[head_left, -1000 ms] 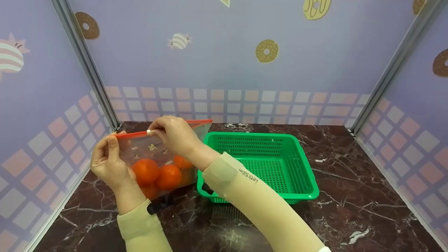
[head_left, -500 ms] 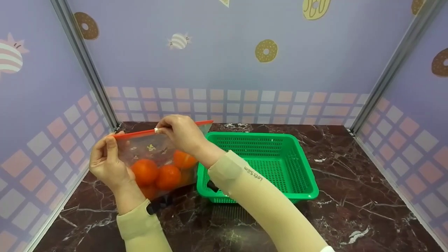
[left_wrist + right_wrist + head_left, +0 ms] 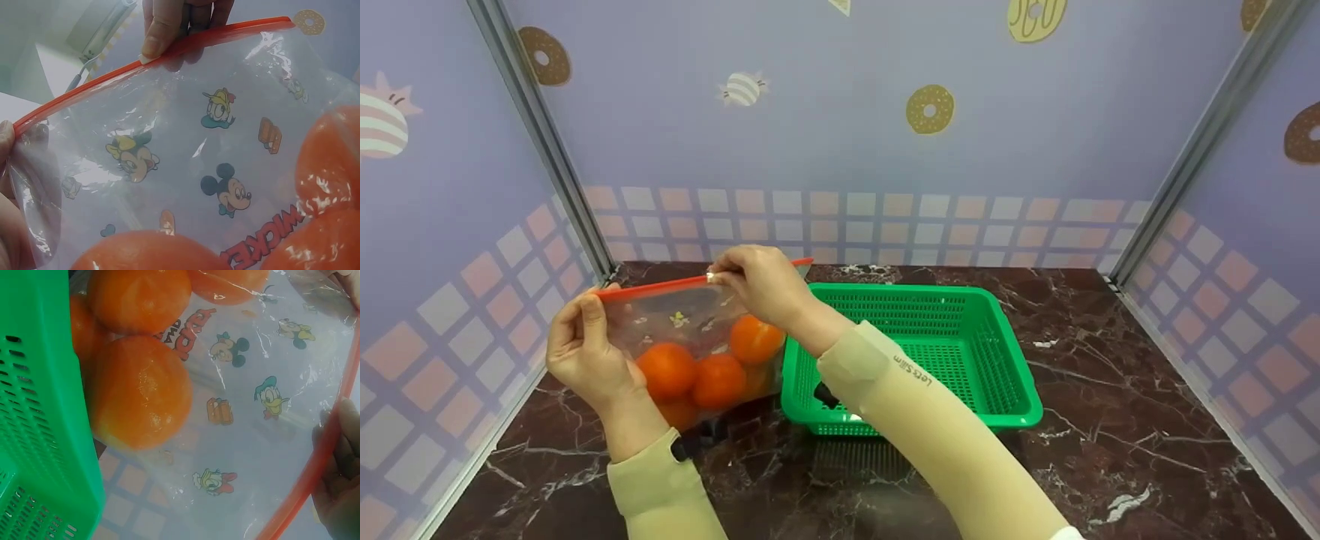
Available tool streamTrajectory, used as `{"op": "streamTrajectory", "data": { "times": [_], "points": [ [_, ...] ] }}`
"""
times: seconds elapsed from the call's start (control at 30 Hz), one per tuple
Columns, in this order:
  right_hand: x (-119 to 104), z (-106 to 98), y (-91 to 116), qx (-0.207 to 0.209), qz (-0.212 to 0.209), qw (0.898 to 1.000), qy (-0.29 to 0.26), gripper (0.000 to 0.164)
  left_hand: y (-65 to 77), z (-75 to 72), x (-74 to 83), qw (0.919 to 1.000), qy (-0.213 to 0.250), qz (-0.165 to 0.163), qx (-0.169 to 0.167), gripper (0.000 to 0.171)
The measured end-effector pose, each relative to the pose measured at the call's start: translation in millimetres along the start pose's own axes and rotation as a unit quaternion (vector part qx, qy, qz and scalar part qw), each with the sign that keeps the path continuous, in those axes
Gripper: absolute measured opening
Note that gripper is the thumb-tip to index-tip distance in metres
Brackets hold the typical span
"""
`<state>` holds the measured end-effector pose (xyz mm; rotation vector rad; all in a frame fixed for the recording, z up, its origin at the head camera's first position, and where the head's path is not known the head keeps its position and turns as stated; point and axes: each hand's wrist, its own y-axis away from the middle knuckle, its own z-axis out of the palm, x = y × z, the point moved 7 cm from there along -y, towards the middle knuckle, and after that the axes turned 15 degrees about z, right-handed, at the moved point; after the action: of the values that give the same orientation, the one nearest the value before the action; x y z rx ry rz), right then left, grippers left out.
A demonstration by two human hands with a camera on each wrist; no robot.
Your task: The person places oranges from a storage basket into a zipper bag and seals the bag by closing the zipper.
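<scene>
A clear zip bag (image 3: 641,319) with a red zip strip (image 3: 660,288) is held up at the left of the head view. My left hand (image 3: 598,352) pinches its top left corner between thumb and fingers. Partway along the strip, my right hand (image 3: 765,285) pinches the small white slider (image 3: 145,58), seen best in the left wrist view. Several oranges (image 3: 720,381) lie low in the bag. Cartoon prints (image 3: 228,188) show on its film. My right hand and forearm hide part of the strip and the bag's right side.
A green perforated basket (image 3: 1024,360) stands on the dark marbled table (image 3: 1117,390), right beside the bag. My right forearm passes over its near left corner. Patterned walls (image 3: 840,135) close in the back and both sides.
My right hand has moved to the right along the strip with the slider, away from the left hand. More of the strip shows between the hands. My left hand has shifted slightly left.
</scene>
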<state>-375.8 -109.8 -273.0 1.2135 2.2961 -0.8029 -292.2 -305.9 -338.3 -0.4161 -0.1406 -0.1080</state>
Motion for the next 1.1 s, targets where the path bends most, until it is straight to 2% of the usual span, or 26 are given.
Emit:
{"op": "streamTrajectory", "data": {
  "times": [0.3,0.8,1.1],
  "points": [
    [9.3,-3.4,-2.2,0.003,0.002,1.000,-0.009,0.020,-1.1,-1.7,0.5,1.0000,-0.007,0.002,0.002,0.019],
    [21.4,-10.2,-3.5,0.011,0.007,1.000,-0.007,0.019,-2.8,-5.3,1.8,0.9998,-0.007,-0.001,0.016,0.016],
    [31.0,-14.5,-5.7,0.007,0.012,1.000,-0.017,0.019,-5.3,-8.3,2.1,0.9997,-0.007,0.001,0.022,0.022]
  ]
}}
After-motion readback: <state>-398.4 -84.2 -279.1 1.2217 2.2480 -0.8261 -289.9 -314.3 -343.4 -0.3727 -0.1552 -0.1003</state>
